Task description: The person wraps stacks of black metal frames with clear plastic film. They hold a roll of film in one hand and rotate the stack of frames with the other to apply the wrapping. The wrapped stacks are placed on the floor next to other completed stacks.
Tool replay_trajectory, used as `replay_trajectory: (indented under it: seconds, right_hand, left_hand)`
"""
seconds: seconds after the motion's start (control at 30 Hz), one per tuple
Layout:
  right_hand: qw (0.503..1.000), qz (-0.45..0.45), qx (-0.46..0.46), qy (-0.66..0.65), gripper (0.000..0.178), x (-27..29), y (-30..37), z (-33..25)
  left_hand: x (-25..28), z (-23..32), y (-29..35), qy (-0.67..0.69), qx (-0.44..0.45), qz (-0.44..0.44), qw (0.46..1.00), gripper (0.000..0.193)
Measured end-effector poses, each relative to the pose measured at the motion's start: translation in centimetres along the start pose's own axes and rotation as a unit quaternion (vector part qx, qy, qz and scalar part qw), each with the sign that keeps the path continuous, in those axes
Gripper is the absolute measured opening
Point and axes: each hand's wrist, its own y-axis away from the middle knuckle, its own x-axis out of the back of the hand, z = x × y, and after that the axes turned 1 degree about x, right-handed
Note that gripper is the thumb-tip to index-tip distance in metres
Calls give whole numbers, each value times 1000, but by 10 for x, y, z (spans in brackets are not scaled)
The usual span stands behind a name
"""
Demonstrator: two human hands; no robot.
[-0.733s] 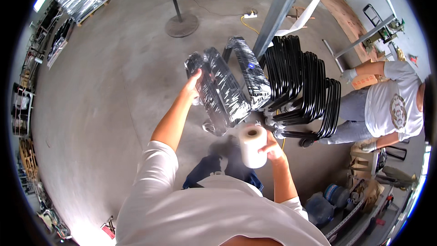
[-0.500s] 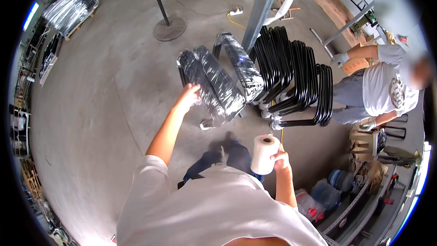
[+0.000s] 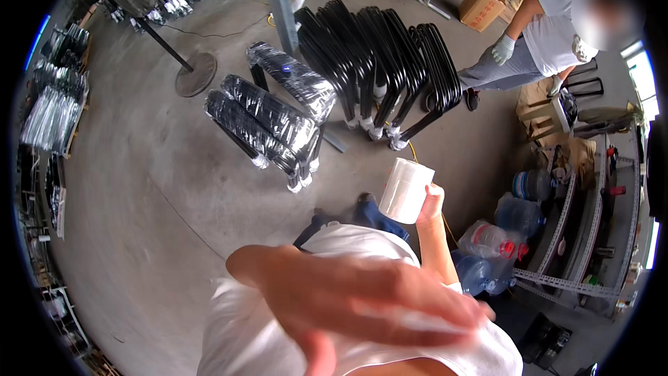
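My left hand [image 3: 369, 296] is raised close to the camera, across my chest. Its fingers are stretched out to the right with the thumb apart, slightly blurred, and nothing shows in it. My right hand [image 3: 431, 203] grips a whitish roll of stretch film [image 3: 403, 191] at its right side, tilted in front of my legs. Ahead on the floor stand black frames bundled in shiny clear film [image 3: 271, 122], apart from both hands. Behind them leans another film-wrapped frame [image 3: 292, 78]. Bare black bent-tube frames [image 3: 372, 56] stand nested in a row to the right, their feet covered in white.
A metal post [image 3: 278, 7] rises behind the frames. A co-worker in gloves [image 3: 546, 42] stands at the right. Large plastic bottles [image 3: 518, 216] sit beside a metal shelf [image 3: 584, 282]. A fan's round base [image 3: 196, 74] stands far left; a cardboard box [image 3: 481, 5] lies far right.
My left hand has left the wrapped frames and come up close to the camera. The view has swung right. My right hand still holds the film roll. The co-worker stands more upright.
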Motion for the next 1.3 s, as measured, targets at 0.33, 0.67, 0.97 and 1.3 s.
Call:
replay_trajectory:
  seconds: [0.33, 0.67, 0.97, 1.3]
  right_hand:
    - [999, 32, 42, -10, 80, 65, 60, -90]
    - [992, -68, 10, -104, 101, 134, 39, -238]
    - [981, -97, -11, -168, 96, 155, -53, -292]
    - [984, -68, -129, -104, 82, 265, -188, -317]
  left_hand:
    - [-48, -99, -105, 141, -94, -79, 982, 46]
    - [-32, -281, -146, -66, 155, 245, 955, 41]
    - [31, -447, -58, -10, 429, 509, 746, 35]
    - [106, -595, -46, 270, 451, 406, 747, 37]
